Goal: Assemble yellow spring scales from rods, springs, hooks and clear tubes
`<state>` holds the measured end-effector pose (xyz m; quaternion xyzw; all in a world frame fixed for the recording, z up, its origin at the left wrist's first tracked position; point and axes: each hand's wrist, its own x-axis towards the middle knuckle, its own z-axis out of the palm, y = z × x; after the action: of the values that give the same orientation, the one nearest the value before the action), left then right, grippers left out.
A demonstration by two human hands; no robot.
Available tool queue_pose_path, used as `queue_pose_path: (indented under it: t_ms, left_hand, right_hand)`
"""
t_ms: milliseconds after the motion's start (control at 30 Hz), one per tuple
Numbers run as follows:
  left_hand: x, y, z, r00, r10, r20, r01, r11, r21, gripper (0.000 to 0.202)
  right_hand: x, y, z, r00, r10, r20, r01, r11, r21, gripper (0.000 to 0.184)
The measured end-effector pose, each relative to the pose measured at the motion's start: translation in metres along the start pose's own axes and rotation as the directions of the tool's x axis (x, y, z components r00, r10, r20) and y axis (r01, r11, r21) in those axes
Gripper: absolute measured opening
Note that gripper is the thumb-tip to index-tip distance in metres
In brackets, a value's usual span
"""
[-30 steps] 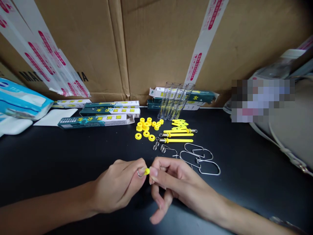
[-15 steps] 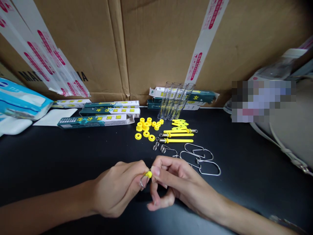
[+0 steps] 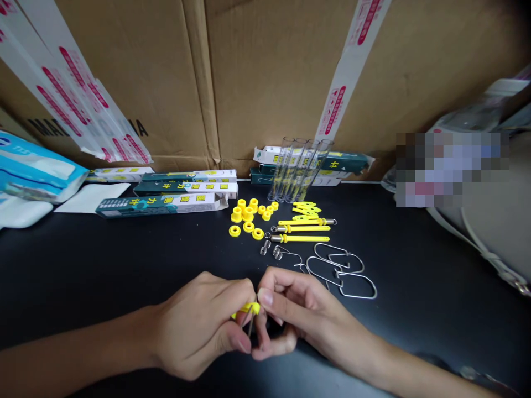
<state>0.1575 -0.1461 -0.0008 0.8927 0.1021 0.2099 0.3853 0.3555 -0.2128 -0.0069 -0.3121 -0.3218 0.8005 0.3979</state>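
Observation:
My left hand (image 3: pixel 207 320) is closed around a small yellow plastic piece (image 3: pixel 253 308), whose rounded end sticks out past the fingers. A thin bent metal wire hook (image 3: pixel 250 323) crosses that end and hangs below it. My right hand (image 3: pixel 290 309) pinches at the same end with thumb and forefinger, seemingly on the wire; its other fingers curl beneath. The fingertips hide most of the contact. Beyond the hands lie several bent wire hooks (image 3: pixel 359 297), small springs (image 3: pixel 277 253) and yellow rods with springs attached (image 3: pixel 307 239).
Yellow caps and rings (image 3: pixel 248 214) sit mid-table, beside flat yellow pieces (image 3: pixel 305 207). Clear tubes (image 3: pixel 305 171) stand upright before printed boxes (image 3: pixel 352 161). More narrow boxes (image 3: pixel 166 203) lie left. A blue packet (image 3: pixel 37 166) is far left, a pale bag (image 3: pixel 493 221) right. Cardboard (image 3: pixel 265 83) rises behind.
My left fingers have shifted and the left thumb has dropped lower. More of the yellow piece shows, and the wire now points downward across it. Both hands stay together.

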Motion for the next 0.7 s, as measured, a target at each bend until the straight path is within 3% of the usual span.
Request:
queue_pose_path:
  t_ms: [233,433,700]
  left_hand:
    - [-0.0043,-0.0008,-0.0007,0.999,0.022,-0.027,-0.02,0.997,0.072,0.034]
    - [0.0005,0.0019,0.0011,0.995,0.071,-0.072,-0.062,0.991,0.117,0.036]
    - [0.0021,0.0039,0.0073,0.962,0.105,-0.251,-0.015,0.942,0.336,0.037]
  right_hand:
    - [0.0037,-0.0016,-0.0065,0.998,-0.056,-0.026,0.057,0.998,0.025,0.029]
    - [0.0054,-0.0023,-0.0071,0.997,-0.071,0.006,0.071,0.996,0.054,0.028]
    - [0.0013,0.0003,-0.0035,0.966,-0.212,-0.15,0.21,0.977,-0.027,0.029]
